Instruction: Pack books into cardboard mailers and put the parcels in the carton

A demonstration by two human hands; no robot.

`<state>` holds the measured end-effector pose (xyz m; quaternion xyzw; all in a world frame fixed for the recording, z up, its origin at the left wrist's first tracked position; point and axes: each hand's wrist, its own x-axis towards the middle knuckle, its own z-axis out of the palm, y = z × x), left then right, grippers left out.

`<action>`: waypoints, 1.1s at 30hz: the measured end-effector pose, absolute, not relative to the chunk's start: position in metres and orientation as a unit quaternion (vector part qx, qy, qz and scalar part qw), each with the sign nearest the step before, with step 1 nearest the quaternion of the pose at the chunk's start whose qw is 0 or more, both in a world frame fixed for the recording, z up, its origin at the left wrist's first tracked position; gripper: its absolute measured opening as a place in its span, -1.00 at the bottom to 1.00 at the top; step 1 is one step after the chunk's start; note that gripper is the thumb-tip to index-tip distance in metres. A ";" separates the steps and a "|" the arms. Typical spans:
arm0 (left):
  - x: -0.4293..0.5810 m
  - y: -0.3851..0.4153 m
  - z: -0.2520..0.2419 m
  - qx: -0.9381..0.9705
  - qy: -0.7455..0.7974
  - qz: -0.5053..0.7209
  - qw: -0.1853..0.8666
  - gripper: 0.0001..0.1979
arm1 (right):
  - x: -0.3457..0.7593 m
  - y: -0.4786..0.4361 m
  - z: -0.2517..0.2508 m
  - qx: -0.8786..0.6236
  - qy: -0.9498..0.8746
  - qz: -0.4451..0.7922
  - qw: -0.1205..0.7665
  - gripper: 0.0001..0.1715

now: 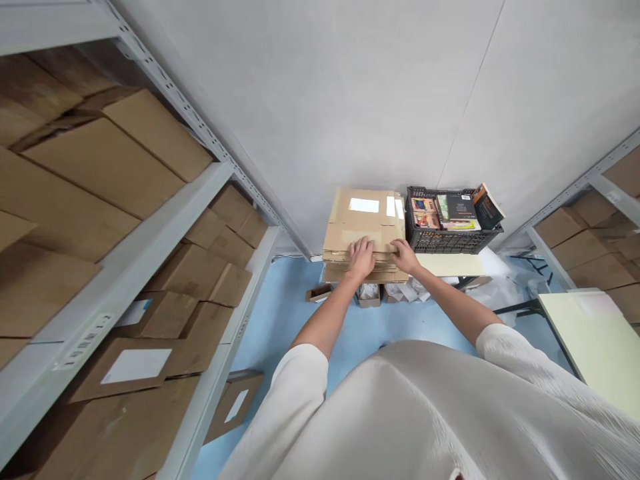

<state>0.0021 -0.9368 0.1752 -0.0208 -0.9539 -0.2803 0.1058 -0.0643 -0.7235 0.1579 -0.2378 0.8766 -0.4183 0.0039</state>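
A stack of flattened cardboard boxes [363, 227] lies against the wall, with white labels on its top sheet. My left hand [362, 259] rests on the top sheet near the front edge, fingers stretched over the cardboard. At the stack's right front corner, my right hand [404, 256] has its fingers closed on the edge of a flattened cardboard box. How many layers it grips cannot be made out. Just right of the stack stands a black plastic crate [450, 241] holding books [457, 207] and small colourful packs [425, 220].
Metal shelving [145, 267] full of cardboard boxes runs along the left, and another rack [555, 250] stands at the right. Small open boxes [370, 302] sit on the blue floor [285, 293] below the stack. A pale table [593, 343] is at the right.
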 end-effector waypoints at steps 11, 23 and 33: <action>-0.005 -0.957 0.174 -0.048 -0.964 -0.251 0.078 -0.48 | -0.062 -0.738 0.168 -0.247 0.857 -0.451 -0.022 -0.33; -0.003 -0.960 0.181 -0.067 -0.954 -0.276 0.094 -0.49 | -0.068 -0.733 0.192 -0.353 0.901 -0.251 -0.032 -0.59; -0.009 -0.965 0.219 -0.111 -0.943 -0.279 0.141 -0.41 | -0.056 -0.730 0.221 -0.360 0.900 -0.209 -0.130 -0.53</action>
